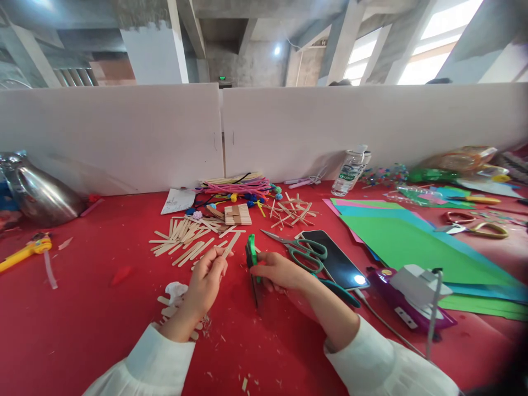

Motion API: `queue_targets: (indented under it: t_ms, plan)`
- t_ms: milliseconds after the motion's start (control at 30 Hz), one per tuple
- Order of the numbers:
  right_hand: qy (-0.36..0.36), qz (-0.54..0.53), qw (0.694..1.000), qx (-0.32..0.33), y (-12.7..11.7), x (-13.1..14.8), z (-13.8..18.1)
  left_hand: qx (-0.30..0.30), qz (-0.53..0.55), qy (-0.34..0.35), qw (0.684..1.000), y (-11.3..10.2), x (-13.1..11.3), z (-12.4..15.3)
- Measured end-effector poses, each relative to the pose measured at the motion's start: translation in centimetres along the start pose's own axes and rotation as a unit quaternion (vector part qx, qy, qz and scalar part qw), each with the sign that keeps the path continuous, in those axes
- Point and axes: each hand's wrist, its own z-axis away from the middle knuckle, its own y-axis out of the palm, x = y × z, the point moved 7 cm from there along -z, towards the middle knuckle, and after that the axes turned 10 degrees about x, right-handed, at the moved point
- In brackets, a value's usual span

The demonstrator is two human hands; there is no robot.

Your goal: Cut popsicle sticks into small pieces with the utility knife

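Prob. midway, my guess: thin wooden pcs (293, 213) are lying heaped at 2 o'clock from the held stick (231, 245), w/ chips (245, 383) lying at 6, so some cutting looks done. Lots left tho: a pile of whole sticks (181, 235) is lying at 9, a bundled stack (243, 214) is sitting at 12, more rounded sticks (169, 312) are lying at 8 by the L wrist. L hand (209, 276): fingers are pinching the held stick nr its lower end; free end is pointing to 1. R hand (278, 270): fingers are gripping a green-and-dark tool (251, 250), just beside the stick, apart; can't tell exact type. Scissors (306, 254) are lying at 3 on the worktop (103, 330).
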Motion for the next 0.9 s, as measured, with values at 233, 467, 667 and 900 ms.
queue_targets:
  t_ms: [233,467,667,900]
  plan:
    - [-0.129,-0.013,0.985,-0.111,0.1,1.9,0.4,0.036,-0.129,0.031,0.991,1.2,-0.1,0.2]
    - [-0.160,-0.039,0.980,-0.108,1.4,1.8,0.1,0.060,-0.241,0.061,0.967,2.0,-0.3,0.4]
    - [-0.122,-0.048,0.984,-0.122,1.5,1.5,0.0,0.059,-0.398,0.079,0.912,2.3,-0.2,0.6]
    - [-0.105,-0.023,0.981,-0.163,1.4,1.1,0.1,0.082,-0.536,0.061,0.838,3.6,-0.1,1.4]
